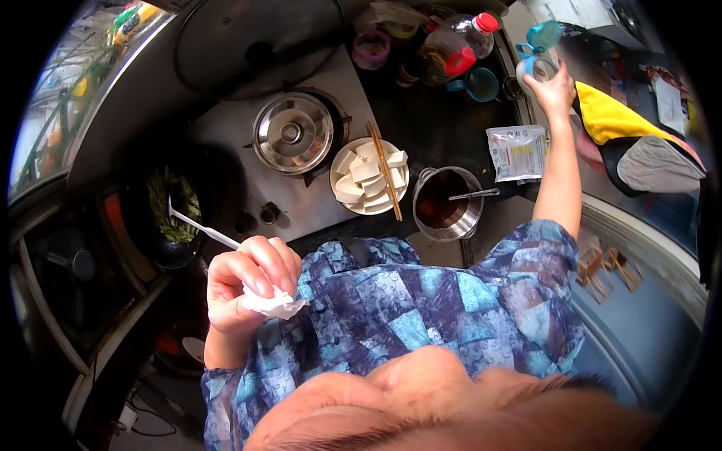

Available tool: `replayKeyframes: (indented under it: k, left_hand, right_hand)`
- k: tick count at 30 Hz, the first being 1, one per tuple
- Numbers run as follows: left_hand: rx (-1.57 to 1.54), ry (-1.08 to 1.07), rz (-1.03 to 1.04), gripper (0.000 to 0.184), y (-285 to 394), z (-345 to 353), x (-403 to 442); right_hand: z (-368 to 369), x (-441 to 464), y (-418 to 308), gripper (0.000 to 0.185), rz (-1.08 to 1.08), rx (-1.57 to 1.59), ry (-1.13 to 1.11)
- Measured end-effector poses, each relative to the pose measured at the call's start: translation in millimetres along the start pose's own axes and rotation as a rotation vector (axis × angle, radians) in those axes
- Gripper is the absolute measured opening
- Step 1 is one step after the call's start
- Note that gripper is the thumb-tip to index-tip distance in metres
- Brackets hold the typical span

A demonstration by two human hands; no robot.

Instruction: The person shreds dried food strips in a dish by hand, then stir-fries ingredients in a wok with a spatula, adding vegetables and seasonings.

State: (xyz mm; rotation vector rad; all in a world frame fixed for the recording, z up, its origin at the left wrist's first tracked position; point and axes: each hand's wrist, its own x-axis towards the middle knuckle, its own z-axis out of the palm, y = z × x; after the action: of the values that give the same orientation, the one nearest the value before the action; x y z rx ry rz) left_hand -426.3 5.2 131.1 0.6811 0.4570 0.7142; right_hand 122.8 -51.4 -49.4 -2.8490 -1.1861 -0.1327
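Observation:
My left hand (252,282) pinches a crumpled white tissue (274,302). A white utensil handle (207,231) runs from the greens (174,207) in the dark wok (177,255) up to this hand; whether the fingers also grip it cannot be made out. At the upper right, my right hand (555,94) is closed around a clear jar (535,74), whose teal lid (543,35) stands open. Between the hands, chopsticks (386,171) lie across a plate of white blocks (366,171), beside a metal bowl (474,219) holding dark liquid and a spoon (475,194).
A lidded pot (292,133) sits on the stove (233,177). Behind the plate are a red-capped bottle (460,46) and a teal mug (481,84). A silver packet (517,152) lies near my right forearm, with a yellow and grey cloth (650,146) farther right.

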Motion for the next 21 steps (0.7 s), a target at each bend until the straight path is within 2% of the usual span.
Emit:
replayKeyframes:
  k: [2, 4, 5, 8, 9, 10, 12, 15, 16, 21]
  left_hand:
    - [0.001, -0.005, -0.005, 0.017, -1, 2, 0]
    - [0.026, -0.013, -0.006, 0.017, -3, 4, -8]
    - [0.034, -0.005, -0.012, 0.017, -4, 5, -7]
    - [0.103, 0.01, -0.074, 0.016, -6, 7, -3]
    - [0.102, 0.008, -0.089, 0.017, -7, 7, -1]
    - [0.108, 0.001, -0.101, 0.018, -10, 7, 2]
    - [0.107, -0.01, -0.125, 0.019, -13, 7, 2]
    - [0.141, -0.028, -0.184, 0.023, -24, 5, 6]
    - [0.009, -0.045, -0.213, 0.024, -30, -3, 5]
    - [-0.008, -0.01, -0.305, 0.025, -38, 5, 5]
  right_hand:
    - [-29, -32, 3, 0.101, 0.041, 0.018, -0.005]
    - [-53, -83, 6, 0.101, 0.035, 0.175, 0.008]
    - [-52, -102, 12, 0.099, -0.021, 0.231, 0.013]
    - [-73, -153, -23, 0.094, -0.076, 0.307, -0.151]
    - [-65, -165, -32, 0.093, -0.162, 0.321, -0.194]
    - [-55, -175, -45, 0.093, -0.143, 0.326, -0.26]
    - [-33, -193, -74, 0.096, -0.244, 0.343, -0.247]
    - [4, -199, -117, 0.095, -0.204, 0.372, -0.318]
    - [19, -200, -128, 0.094, -0.225, 0.388, -0.289]
    - [69, -202, -165, 0.089, -0.25, 0.418, -0.248]
